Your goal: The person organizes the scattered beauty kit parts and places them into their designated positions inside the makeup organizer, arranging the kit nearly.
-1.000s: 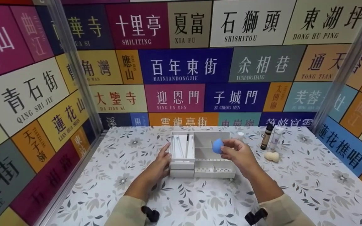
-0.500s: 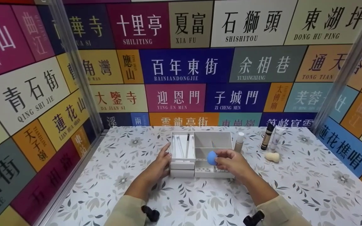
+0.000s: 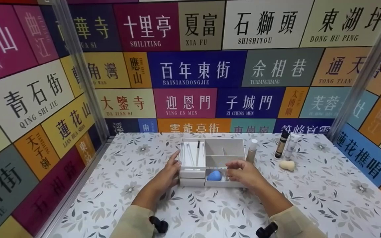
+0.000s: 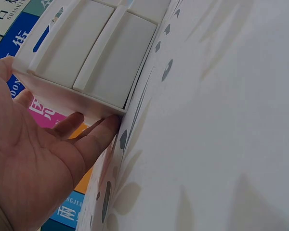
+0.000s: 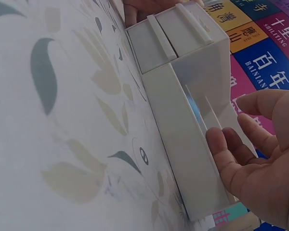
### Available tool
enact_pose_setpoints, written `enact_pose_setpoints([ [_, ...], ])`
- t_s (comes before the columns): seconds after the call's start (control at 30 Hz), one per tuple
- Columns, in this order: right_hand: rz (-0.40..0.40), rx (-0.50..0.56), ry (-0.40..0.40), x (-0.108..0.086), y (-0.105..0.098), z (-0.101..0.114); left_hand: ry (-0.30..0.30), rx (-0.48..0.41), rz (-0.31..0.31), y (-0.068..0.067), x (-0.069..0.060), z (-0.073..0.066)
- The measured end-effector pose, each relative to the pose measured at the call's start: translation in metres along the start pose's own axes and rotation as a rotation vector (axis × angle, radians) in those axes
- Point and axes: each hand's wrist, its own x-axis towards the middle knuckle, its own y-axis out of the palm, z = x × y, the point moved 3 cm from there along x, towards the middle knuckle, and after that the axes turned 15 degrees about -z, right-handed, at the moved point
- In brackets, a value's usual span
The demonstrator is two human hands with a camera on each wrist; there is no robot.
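A blue makeup sponge [image 3: 214,176] lies in the front left compartment of a white desktop organizer [image 3: 225,184]; in the right wrist view only a sliver of the sponge [image 5: 194,107] shows behind the front wall. My right hand [image 3: 248,173] is just beside it, over the organizer's front right part, with bent, parted fingers and nothing between them. On the organizer's left side, the fingertips of my left hand [image 3: 165,173] rest against the wall, thumb near the top. The left wrist view shows that hand [image 4: 48,159] next to two drawer fronts [image 4: 120,53].
Slim brush-like sticks [image 3: 197,153] lie in the organizer's upper left tray. A white-capped bottle [image 3: 251,151] stands at its right side. Farther right are a dark tube [image 3: 280,145], a white tube [image 3: 290,146] and a beige sponge [image 3: 287,165] on the leaf-patterned tabletop [image 3: 210,211].
My right hand has carried the blue makeup sponge forward and down from above the back compartments and let it go in the front compartment. My left hand has stayed in place.
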Motion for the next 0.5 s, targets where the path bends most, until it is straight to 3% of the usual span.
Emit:
enact_pose_setpoints([
  [0.23, 0.005, 0.001, 0.025, -0.001, -0.003, 0.002, 0.033, -0.05, 0.017, 0.001, -0.002, 0.0],
  [0.5, -0.028, -0.016, 0.034, 0.002, -0.015, 0.006, 0.003, -0.011, 0.001, 0.001, -0.001, -0.001],
])
